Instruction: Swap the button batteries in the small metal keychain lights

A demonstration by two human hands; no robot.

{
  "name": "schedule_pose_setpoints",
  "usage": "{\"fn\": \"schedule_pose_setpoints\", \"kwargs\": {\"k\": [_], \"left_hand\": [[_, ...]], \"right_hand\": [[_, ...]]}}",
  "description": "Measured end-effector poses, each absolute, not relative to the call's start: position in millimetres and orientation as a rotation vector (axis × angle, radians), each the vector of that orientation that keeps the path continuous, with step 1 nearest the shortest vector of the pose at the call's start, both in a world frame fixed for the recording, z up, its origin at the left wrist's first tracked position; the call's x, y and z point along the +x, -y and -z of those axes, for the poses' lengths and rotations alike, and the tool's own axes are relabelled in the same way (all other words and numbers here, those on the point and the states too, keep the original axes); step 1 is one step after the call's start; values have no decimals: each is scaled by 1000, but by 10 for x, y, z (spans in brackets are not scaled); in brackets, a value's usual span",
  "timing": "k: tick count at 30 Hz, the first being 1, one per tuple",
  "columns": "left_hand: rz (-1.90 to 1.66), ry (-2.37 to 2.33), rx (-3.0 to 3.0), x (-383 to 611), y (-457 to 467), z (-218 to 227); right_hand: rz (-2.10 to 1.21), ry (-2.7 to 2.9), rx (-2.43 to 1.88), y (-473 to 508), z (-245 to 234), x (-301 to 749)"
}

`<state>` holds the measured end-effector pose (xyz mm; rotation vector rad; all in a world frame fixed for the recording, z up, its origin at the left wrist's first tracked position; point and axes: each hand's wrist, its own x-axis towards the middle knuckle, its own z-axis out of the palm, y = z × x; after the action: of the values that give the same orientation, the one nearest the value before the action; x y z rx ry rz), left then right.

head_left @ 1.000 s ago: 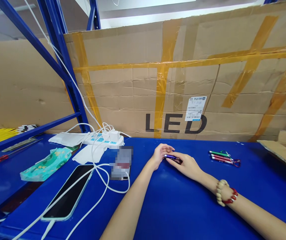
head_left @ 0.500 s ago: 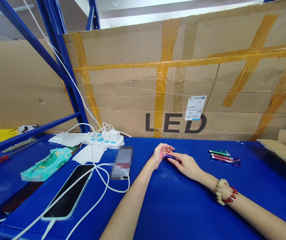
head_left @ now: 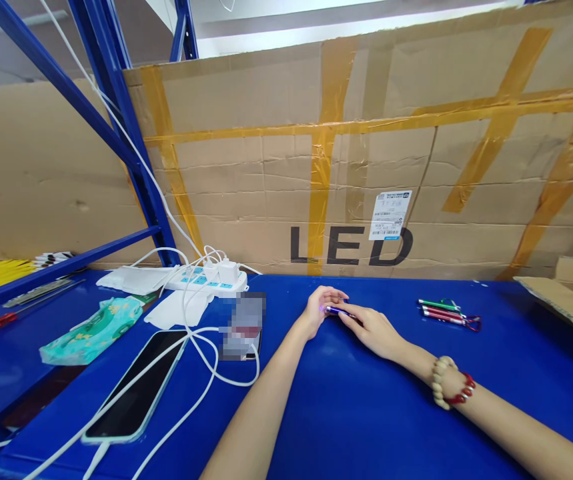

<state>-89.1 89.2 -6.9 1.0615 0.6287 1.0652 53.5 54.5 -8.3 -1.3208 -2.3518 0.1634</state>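
Observation:
My right hand (head_left: pixel 373 329) pinches a small purple pen-shaped light (head_left: pixel 336 311) by its rear end, low over the blue table (head_left: pixel 356 413). Its tip points into the palm of my left hand (head_left: pixel 320 306), which is cupped with curled fingers just in front of it. A faint violet glow shows on that palm. Beaded bracelets sit on my right wrist (head_left: pixel 449 391).
Several more pen lights (head_left: pixel 447 315), green and red, lie to the right. To the left are a phone on a white cable (head_left: pixel 136 387), a power strip (head_left: pixel 205 281), a wipes pack (head_left: pixel 91 330) and white cloths. A taped "LED" cardboard wall (head_left: pixel 366 167) backs the table; a box flap (head_left: pixel 563 300) is far right.
The pink-red spot on my left palm half a second ago has given way to a faint violet glow. Both hands stay almost where they were.

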Motion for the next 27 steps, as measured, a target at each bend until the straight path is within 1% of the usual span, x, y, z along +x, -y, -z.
{"fn": "schedule_pose_setpoints", "kwargs": {"k": [9,27], "left_hand": [[-1050,-632,1052,-897,-888,69],[-1055,-653,1043,-891,-879,57]], "right_hand": [[-127,2255,-1437,-534,57,534],[-143,2238,-1391,-579,95,564]]}}
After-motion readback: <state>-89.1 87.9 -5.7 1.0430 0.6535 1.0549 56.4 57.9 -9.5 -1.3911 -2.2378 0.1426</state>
